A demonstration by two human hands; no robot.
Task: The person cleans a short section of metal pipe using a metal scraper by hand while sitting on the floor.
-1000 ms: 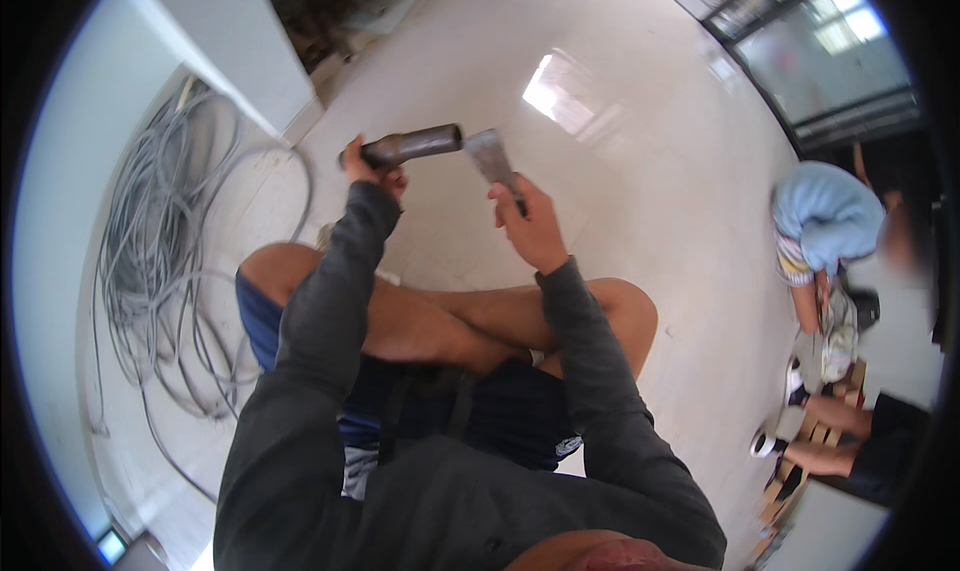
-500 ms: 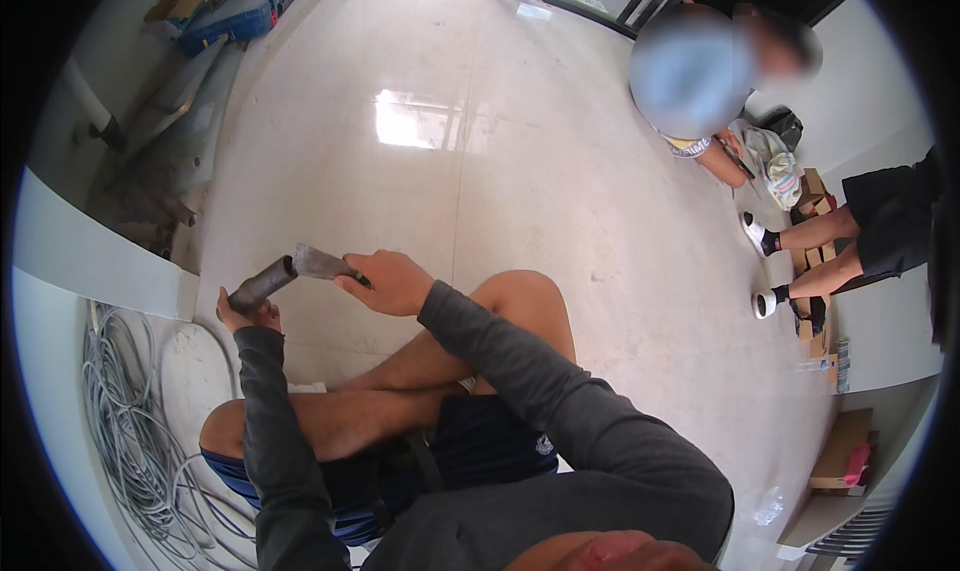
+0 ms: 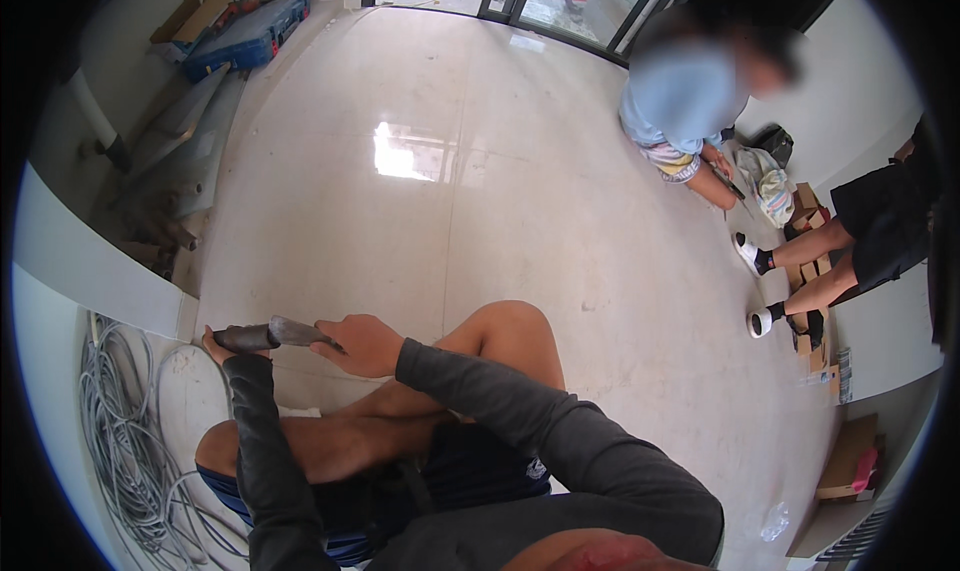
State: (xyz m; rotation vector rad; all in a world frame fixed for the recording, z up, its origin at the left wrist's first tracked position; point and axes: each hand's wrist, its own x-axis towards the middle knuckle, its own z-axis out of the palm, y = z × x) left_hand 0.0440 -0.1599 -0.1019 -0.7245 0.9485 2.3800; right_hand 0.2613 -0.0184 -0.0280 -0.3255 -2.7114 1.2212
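My left hand [image 3: 214, 345] is closed around a dark cylindrical tube [image 3: 243, 339], which lies nearly level with one end toward the right. A flat grey blade, like a scraper [image 3: 297, 332], is gripped in my right hand [image 3: 362, 347], with its handle mostly hidden by the fingers. The tip of this blade meets the tube's right end; whether it reaches inside cannot be made out. Both hands are held out beyond my crossed legs [image 3: 370, 426], above the pale floor.
Coiled grey cable [image 3: 125, 436] lies at the left by a low wall [image 3: 105, 256]. A blue case [image 3: 250, 33] and boards [image 3: 205, 121] stand far left. One person [image 3: 685, 96] crouches at the far right with a long tool; another person [image 3: 825, 241] stands nearby, beside cardboard boxes [image 3: 805, 271].
The tube has swung from a slant to nearly level. Both hands sit lower and slightly further left in the picture, the blade staying at the tube's end. The head view has tilted up a little.
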